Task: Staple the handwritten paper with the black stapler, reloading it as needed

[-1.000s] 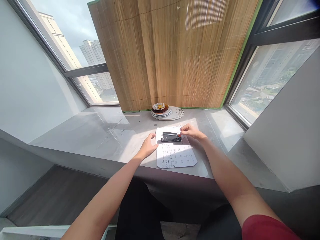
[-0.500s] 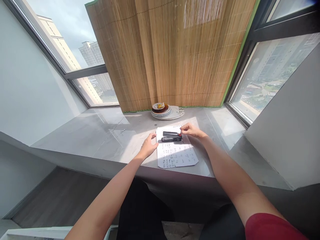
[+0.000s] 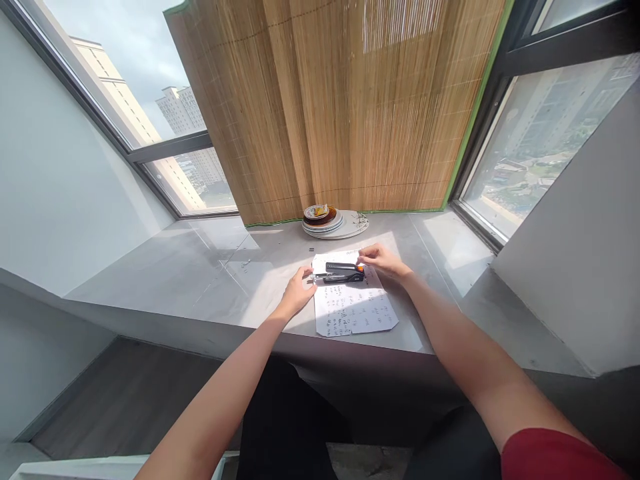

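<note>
A black stapler lies on a sheet of handwritten paper, its upper arm lifted from the base. A thin metal tray sticks out of its left end. My left hand rests at the paper's left edge, with finger and thumb apart and the tray's tip between them; whether they touch it I cannot tell. At the stapler's right end, my right hand has its fingertips pinched by an orange-red part.
Behind the paper stands a stack of plates with a small dish on top, beside an oval plate. A bamboo blind hangs behind them. The ledge's front edge runs just below the paper.
The metal tray has slid out of the stapler leftward, reaching my left fingers. My right hand has shifted slightly left at the stapler's end. My left hand has hardly moved.
</note>
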A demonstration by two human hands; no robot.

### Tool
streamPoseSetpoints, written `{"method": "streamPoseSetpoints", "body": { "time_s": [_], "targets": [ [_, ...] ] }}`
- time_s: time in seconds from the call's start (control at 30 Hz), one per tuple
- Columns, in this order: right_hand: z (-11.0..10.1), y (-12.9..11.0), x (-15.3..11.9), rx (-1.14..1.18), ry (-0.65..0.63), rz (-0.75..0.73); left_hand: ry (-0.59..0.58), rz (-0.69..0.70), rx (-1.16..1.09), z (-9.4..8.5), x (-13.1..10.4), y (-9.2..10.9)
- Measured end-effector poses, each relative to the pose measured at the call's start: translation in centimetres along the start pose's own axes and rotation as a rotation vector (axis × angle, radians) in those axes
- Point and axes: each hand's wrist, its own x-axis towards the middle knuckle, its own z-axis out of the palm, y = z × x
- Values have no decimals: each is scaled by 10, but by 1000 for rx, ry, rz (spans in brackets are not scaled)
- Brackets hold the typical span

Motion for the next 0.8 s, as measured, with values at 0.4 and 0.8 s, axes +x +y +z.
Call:
{"method": "streamPoseSetpoints", "body": {
  "time_s": [0.4, 0.8],
  "targets": [
    [35, -9, 9, -315, -112, -228, 109, -14, -61, -1, -1, -4],
    [67, -18, 11, -779, 50, -485, 188, -343, -873, 4, -6, 12]
  ]
}}
